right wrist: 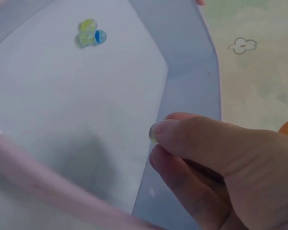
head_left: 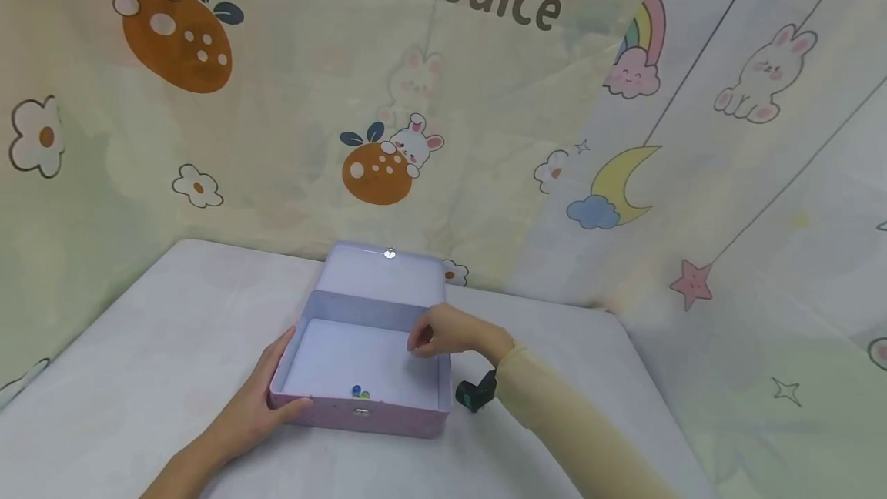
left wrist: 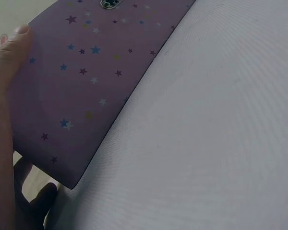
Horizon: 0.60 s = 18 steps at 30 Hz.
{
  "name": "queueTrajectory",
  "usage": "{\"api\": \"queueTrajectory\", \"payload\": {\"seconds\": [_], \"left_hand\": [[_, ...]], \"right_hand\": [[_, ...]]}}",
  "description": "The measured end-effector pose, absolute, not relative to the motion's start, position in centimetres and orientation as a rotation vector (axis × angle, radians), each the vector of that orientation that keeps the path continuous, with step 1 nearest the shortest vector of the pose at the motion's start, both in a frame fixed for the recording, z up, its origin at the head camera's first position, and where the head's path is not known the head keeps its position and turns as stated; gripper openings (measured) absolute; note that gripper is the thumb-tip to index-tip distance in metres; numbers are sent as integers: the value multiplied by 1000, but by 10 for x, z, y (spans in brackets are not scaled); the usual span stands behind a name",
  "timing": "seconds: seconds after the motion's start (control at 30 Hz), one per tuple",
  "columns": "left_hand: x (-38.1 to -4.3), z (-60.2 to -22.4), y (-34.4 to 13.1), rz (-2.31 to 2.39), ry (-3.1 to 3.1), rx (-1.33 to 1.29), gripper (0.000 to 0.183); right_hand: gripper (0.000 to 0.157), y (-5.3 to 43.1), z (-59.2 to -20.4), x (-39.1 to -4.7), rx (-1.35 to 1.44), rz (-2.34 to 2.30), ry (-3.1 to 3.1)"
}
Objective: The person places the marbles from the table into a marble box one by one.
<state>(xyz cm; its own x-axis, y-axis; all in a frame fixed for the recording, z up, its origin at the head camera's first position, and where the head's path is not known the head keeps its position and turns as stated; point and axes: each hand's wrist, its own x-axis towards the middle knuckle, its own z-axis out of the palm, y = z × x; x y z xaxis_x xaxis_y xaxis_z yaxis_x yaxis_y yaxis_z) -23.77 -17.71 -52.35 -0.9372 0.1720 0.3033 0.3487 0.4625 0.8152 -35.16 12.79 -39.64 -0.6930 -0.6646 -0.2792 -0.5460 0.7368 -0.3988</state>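
The right hand [head_left: 446, 331], over the right side of the open box [head_left: 402, 418], has a tiny glassy ball [right wrist: 152, 134] pinched at its very fingertips; squeezed off-centre, I'd guess something that round could squirt free and bounce over the box's right wall. The left hand [head_left: 258, 404] grips the box's near left corner, thumb over the front; a careless tug there might tilt it and send the three loose balls [right wrist: 88, 38], clustered inside by its front wall, rolling. Beneath the box is a white-covered table [head_left: 173, 345]; behind it hangs pale cloth [head_left: 291, 98] with cartoon rabbits.
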Motion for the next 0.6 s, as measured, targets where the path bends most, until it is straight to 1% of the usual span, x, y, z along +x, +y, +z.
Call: {"api": "queueTrajectory", "payload": {"seconds": [0.27,0.6], "left_hand": [[-238,-523,-178,-1472,-2523,-471,106],[-236,-519,-176,-1489,-2535,-457,106]], "right_hand": [[6,112,-407,-363,-940,-212,2486],[6,97,-419,-363,-922,-58,2491]]}}
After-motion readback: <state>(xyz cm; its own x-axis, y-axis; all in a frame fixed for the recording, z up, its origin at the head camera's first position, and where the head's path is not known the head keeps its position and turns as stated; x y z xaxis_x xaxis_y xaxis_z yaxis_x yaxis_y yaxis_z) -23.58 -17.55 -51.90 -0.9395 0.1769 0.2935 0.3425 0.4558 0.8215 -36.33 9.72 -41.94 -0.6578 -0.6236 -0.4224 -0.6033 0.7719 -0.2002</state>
